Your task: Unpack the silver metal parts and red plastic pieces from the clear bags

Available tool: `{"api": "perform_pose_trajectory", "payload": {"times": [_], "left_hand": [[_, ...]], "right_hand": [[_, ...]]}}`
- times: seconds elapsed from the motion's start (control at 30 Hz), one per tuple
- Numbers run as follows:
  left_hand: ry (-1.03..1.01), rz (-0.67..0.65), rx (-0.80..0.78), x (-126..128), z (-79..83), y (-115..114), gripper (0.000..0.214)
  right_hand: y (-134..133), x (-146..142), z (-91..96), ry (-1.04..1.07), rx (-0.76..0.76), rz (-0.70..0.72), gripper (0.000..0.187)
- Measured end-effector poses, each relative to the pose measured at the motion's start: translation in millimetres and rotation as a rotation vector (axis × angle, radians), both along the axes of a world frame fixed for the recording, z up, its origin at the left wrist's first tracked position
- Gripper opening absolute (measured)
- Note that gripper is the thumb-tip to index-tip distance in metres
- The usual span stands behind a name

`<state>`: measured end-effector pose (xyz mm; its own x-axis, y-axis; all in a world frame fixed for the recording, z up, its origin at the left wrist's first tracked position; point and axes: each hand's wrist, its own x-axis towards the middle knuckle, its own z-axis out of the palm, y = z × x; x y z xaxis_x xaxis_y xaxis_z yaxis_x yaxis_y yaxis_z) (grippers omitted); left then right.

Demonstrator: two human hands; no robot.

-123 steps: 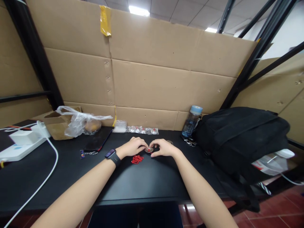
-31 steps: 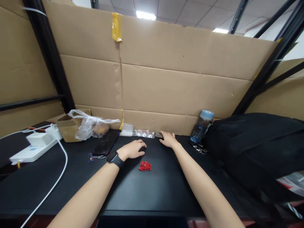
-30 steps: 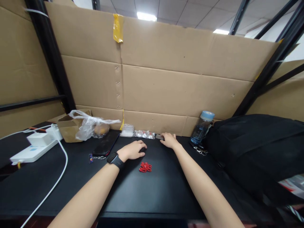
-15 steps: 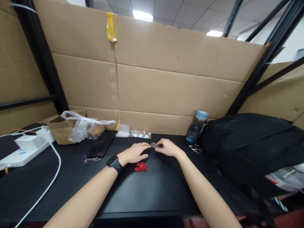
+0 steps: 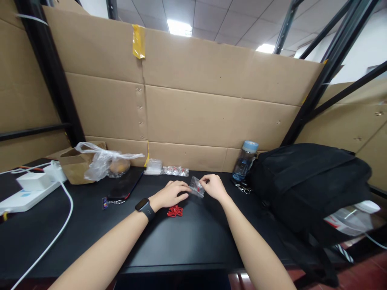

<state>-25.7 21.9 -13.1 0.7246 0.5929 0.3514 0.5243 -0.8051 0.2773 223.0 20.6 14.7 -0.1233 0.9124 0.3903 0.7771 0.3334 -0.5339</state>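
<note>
Between my hands is a small clear plastic bag (image 5: 196,189) with something red inside, too small to name. The fingers of my right hand (image 5: 214,187) pinch the upper right part of the bag, tilting it up off the black table. My left hand (image 5: 171,195), with a dark watch on its wrist, rests palm down; its fingers are stretched out, their tips at the bag's left edge, and the thumb stands apart. Just below the left thumb lies a small heap of red cord loops (image 5: 175,211).
Along the cardboard wall sit a stack of clear bags (image 5: 154,167) and a row of small filled bags (image 5: 175,171). A black pouch (image 5: 127,184) and a power strip (image 5: 28,197) are leftward. A water bottle (image 5: 244,162) and a black backpack (image 5: 308,185) stand at right.
The small bag has been raised and opened out to view in my right hand, its red content now showing. My left hand keeps nearly the same place. The whole view has shifted slightly.
</note>
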Motion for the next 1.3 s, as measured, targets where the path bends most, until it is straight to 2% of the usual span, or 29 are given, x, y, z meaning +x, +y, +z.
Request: {"api": "perform_pose_trajectory", "payload": {"times": [0.1, 0.2, 0.27, 0.4, 0.57, 0.7, 1.0, 1.13, 1.3], "left_hand": [[0.082, 0.002, -0.021, -0.3, -7.1, 2.3, 0.031], [0.113, 0.022, -0.021, 0.1, -10.0, 3.9, 0.032], [0.122, 0.028, -0.013, 0.7, -9.1, 3.6, 0.032], [0.136, 0.044, -0.013, 1.4, -5.6, 1.6, 0.033], [0.153, 0.052, -0.027, -0.2, -6.1, 1.8, 0.034], [0.159, 0.041, -0.032, -2.4, -6.7, 3.0, 0.036], [0.107, 0.019, -0.016, -6.5, -0.5, 3.6, 0.039], [0.11, 0.019, -0.036, -6.1, -1.3, 3.4, 0.039], [0.098, 0.02, -0.032, -7.0, -1.4, 3.5, 0.039]], "right_hand": [[1.6, 3.4, 4.6, 0.199, -0.051, 0.024, 0.016], [1.5, 8.6, 9.1, 0.437, -0.166, 0.058, 0.017], [2.2, 12.3, 9.8, 0.509, -0.22, 0.051, 0.019], [7.5, 16.5, 4.4, 0.401, -0.133, -0.007, 0.018], [14.4, 16.5, -3.0, 0.376, -0.095, 0.109, 0.025], [14.9, 17.6, -4.0, 0.313, -0.037, 0.078, 0.027], [13.9, 18.0, -2.4, 0.309, -0.019, 0.101, 0.035], [13.8, 18.2, -1.7, 0.372, -0.046, 0.097, 0.038], [15.3, 20.0, -1.2, 0.373, -0.022, 0.075, 0.033]]}}
